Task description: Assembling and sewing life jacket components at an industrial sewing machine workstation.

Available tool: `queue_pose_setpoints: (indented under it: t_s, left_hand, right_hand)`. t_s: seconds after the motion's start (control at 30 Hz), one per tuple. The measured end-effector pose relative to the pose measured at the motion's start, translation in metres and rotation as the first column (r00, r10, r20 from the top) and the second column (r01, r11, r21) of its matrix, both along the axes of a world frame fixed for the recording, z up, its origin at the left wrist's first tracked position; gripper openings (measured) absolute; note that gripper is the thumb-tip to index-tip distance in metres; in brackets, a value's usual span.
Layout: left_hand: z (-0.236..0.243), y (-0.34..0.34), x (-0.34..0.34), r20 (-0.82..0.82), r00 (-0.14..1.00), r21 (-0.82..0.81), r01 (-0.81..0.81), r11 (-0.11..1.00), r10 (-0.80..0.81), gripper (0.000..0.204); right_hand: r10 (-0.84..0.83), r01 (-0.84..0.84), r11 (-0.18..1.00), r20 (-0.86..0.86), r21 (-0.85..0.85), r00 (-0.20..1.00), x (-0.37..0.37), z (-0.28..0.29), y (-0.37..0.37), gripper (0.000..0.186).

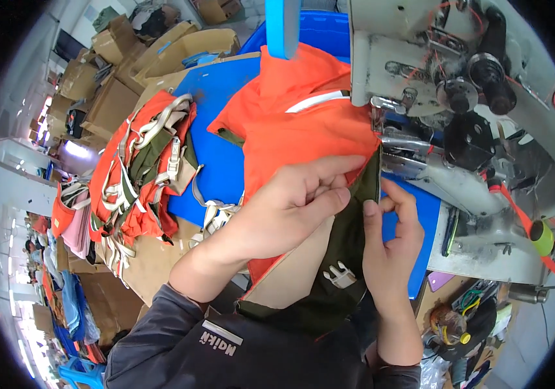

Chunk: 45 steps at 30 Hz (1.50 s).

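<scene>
A bright orange fabric piece (287,142) lies on the blue work surface, running up to the presser-foot area (397,146) of a sewing machine. Its lower part shows olive-green fabric (348,240), a beige panel (290,272) and a white side-release buckle (339,275). My left hand (290,207) has its fingers curled on the fabric, pressing near the orange-and-olive edge just below the machine's foot. My right hand (391,240) pinches the olive edge between thumb and bent fingers, a little lower and to the right.
A pile of orange-and-olive pieces with cream straps (141,162) lies at left. Cardboard boxes (109,104) and a blue bin (323,29) stand behind. The machine's body (527,181) fills the right, with a bottle (449,324) and oddments below. A blue upright bar (282,29) rises centrally.
</scene>
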State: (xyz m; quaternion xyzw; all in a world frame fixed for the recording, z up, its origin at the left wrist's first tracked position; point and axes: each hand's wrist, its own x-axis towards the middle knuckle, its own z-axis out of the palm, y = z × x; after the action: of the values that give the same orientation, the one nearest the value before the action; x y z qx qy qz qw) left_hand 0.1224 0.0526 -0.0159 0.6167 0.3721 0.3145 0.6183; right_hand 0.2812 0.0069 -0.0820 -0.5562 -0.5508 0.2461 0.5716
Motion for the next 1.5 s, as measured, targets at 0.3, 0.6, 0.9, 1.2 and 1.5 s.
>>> queue_pose_setpoints:
  t_s: [0.3,0.6,0.9,1.2,1.5]
  left_hand:
    - [-0.012,-0.012,0.019,-0.25,0.952,0.468,-0.042,0.883,0.178,0.035]
    - [-0.018,0.001,0.03,-0.186,0.962,0.583,-0.053,0.81,0.198,0.034]
    - [-0.035,0.016,0.033,-0.083,0.956,0.73,-0.134,0.67,0.282,0.026]
    - [-0.145,-0.018,-0.085,-0.196,0.728,0.54,-0.478,0.692,0.657,0.056]
    - [-0.167,0.064,-0.138,-0.706,0.28,0.706,0.198,0.68,0.651,0.085]
  right_hand:
    - [0.016,-0.015,0.999,-0.008,0.048,1.0,0.0,-0.007,0.001,0.01]
    - [0.052,-0.06,0.998,-0.377,-0.011,0.925,-0.008,-0.005,0.012,0.013]
    - [0.067,-0.094,0.993,-0.328,-0.065,0.942,-0.004,-0.002,0.023,0.02]
    - [-0.169,0.192,0.979,0.253,-0.069,0.953,0.007,-0.024,-0.027,0.042]
    - [-0.042,0.04,0.999,-0.139,-0.016,0.989,-0.035,-0.019,-0.041,0.032]
